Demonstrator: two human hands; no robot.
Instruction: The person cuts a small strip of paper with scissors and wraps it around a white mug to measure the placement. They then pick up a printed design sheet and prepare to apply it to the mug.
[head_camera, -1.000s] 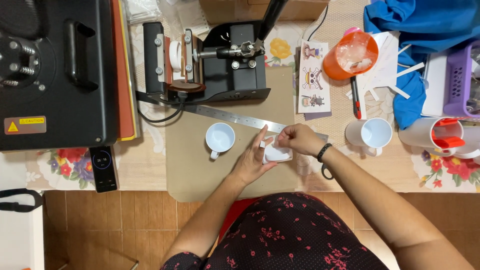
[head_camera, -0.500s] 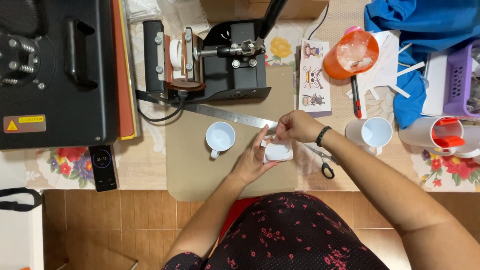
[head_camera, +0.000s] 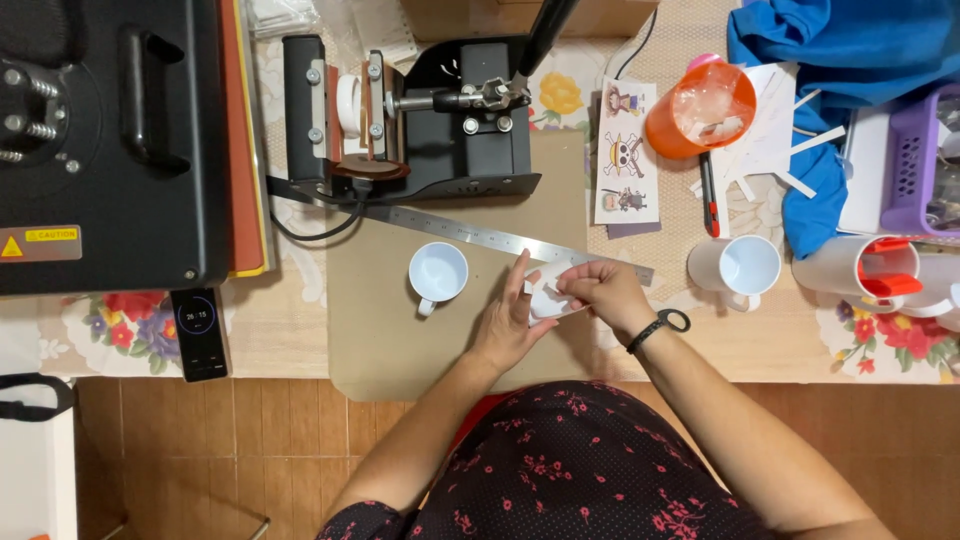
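Your left hand (head_camera: 510, 318) and right hand (head_camera: 600, 290) meet over the brown cardboard mat (head_camera: 380, 330), both curled closed around a small white mug wrapped in white paper (head_camera: 546, 300), fingers pressing its sides. An empty white ceramic mug (head_camera: 437, 273) stands just beside at nine o'clock. A long steel ruler (head_camera: 470, 232) lies at twelve o'clock, near your knuckles.

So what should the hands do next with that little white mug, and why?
Probably keep pressing the paper flat around the white mug: the left hand cradles it while the right hand pinches at its side, so the wrap looks unfinished.
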